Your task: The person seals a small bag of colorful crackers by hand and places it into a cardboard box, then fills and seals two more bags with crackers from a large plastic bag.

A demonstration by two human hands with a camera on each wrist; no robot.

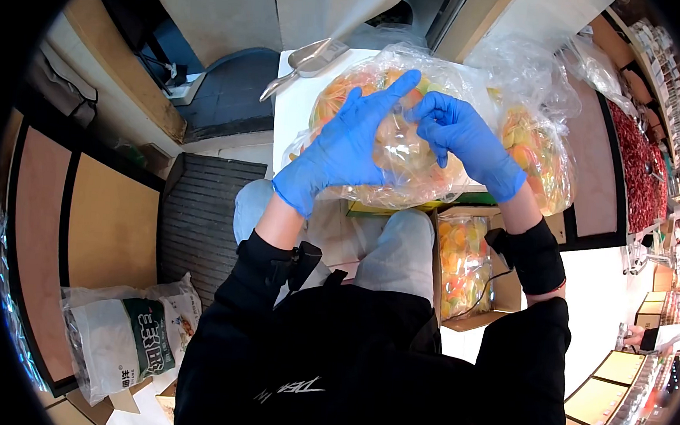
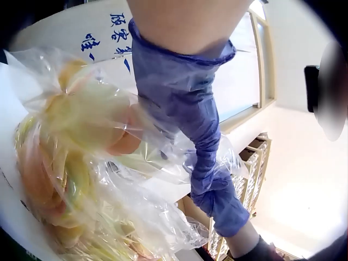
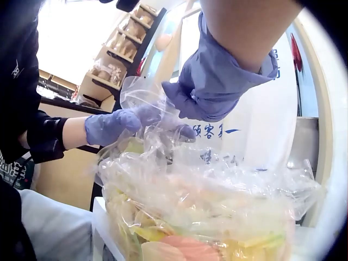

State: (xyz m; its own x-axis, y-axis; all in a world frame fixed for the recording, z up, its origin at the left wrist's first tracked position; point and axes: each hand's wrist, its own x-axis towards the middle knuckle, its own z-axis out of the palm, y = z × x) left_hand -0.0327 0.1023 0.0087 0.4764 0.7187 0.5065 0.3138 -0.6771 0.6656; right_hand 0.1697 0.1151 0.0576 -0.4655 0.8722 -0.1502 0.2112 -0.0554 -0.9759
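Note:
Both hands wear blue gloves above a large clear plastic bag [image 1: 404,189] filled with thin orange, yellow and green slices. My left hand [image 1: 348,139] holds a small clear plastic bag [image 3: 142,93], its index finger extended and its thumb spread apart. In the left wrist view, yellow-green and pinkish slices [image 2: 89,117] show through clear film close to that hand. My right hand [image 1: 465,138] has curled fingers and pinches the small bag's edge, as the right wrist view shows. Part of the small bag is hidden behind the gloves.
A metal scoop [image 1: 314,59] lies at the white table's [image 1: 287,104] back left corner. Another bag of slices [image 1: 534,154] stands to the right. Below, an open cardboard box [image 1: 477,322] holds more bagged slices, and a printed white bag [image 1: 126,340] lies at lower left.

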